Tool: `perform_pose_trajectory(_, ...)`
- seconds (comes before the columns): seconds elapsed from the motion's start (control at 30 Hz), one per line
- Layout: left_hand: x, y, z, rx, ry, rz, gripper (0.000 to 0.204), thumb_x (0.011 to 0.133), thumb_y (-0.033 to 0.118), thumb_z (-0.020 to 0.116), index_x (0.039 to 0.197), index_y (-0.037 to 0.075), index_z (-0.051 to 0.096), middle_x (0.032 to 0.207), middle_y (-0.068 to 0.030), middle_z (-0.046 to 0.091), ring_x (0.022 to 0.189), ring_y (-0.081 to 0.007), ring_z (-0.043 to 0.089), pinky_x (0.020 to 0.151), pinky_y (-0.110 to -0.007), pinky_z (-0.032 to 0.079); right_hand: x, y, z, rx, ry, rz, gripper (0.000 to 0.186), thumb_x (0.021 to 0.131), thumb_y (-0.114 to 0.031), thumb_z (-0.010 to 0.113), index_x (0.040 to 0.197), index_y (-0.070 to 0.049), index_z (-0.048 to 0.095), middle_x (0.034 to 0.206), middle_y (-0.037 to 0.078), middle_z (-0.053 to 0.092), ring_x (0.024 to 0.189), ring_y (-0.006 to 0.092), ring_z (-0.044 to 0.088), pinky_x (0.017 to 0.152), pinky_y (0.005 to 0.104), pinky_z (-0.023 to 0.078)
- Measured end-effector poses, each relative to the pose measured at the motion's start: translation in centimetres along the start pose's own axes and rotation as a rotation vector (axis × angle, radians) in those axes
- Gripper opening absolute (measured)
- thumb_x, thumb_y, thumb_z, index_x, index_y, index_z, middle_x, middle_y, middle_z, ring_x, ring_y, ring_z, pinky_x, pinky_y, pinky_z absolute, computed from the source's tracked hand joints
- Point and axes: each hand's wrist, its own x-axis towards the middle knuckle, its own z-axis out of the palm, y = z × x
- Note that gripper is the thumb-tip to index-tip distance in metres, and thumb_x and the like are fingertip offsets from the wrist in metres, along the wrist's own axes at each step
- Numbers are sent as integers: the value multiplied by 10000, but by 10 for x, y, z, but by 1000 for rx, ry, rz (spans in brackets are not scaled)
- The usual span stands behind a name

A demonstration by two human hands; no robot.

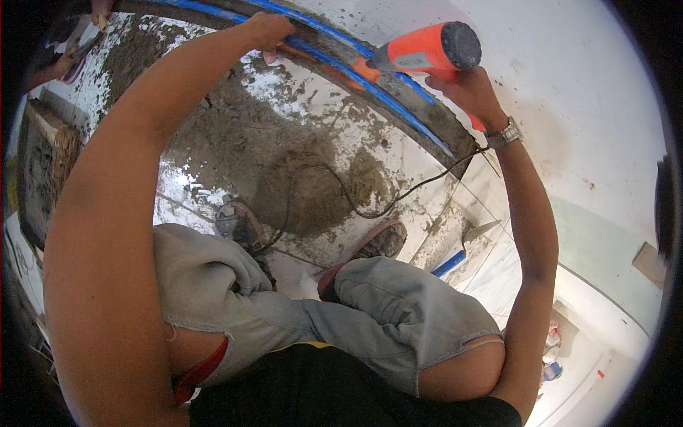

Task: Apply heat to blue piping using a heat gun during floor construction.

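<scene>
My right hand (473,92) is closed around the grip of an orange and black heat gun (420,51). Its dark nozzle points left, at the blue pipes by the wall base. An orange piece (364,70) shows just under the nozzle. At the upper middle, my left hand (269,30) is closed over a blue pipe (324,55), its fingers partly hidden. A second blue pipe (306,20) runs alongside, nearer the wall. From the gun's handle a black cord (370,215) trails across the floor toward my feet.
Wet grey mortar (242,135) is spread over the pale tiles before my feet. A trowel (452,263) with a blue handle lies right of my knee. Another person's hand (65,67) appears at the far left, near a rough-edged wooden piece (60,146). The white wall (569,107) rises at right.
</scene>
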Motion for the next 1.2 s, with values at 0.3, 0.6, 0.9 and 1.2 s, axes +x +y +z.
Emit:
perform_pose_trajectory(0.3, -3, -24, 30, 48, 89, -45, 736, 638, 237, 881, 1282, 109, 547, 1199, -75, 609, 1199, -281, 582, 894, -458, 548, 2, -10, -7, -76, -39, 106, 363, 795, -285, 789, 1027, -15, 716, 761, 76, 711, 632, 147, 633, 646, 319, 529)
perform_pose_trajectory(0.6, 0, 1, 13, 68, 67, -68, 824, 579, 283, 918, 1285, 119, 526, 1253, -78, 597, 1221, -284, 574, 907, -468, 539, 3, -7, -5, -50, -126, 294, 302, 809, -206, 764, 1051, -34, 710, 774, 60, 699, 610, 133, 613, 599, 315, 501)
perform_pose_trajectory(0.9, -13, 8, -25, 19, -243, -64, 499, 945, 289, 649, 1365, 60, 510, 1308, -138, 576, 1195, -304, 565, 905, -482, 465, -2, 4, -12, 65, -148, 341, 254, 800, -163, 781, 1012, -35, 726, 750, 38, 693, 595, 121, 576, 577, 303, 482)
perform_pose_trajectory(1.2, -11, 8, -24, 70, -231, -14, 523, 933, 287, 666, 1386, 87, 498, 1308, -121, 576, 1203, -297, 563, 897, -491, 468, 7, -20, -5, 176, -128, 283, 301, 801, -157, 753, 1063, -22, 693, 792, 57, 694, 613, 128, 588, 574, 299, 484)
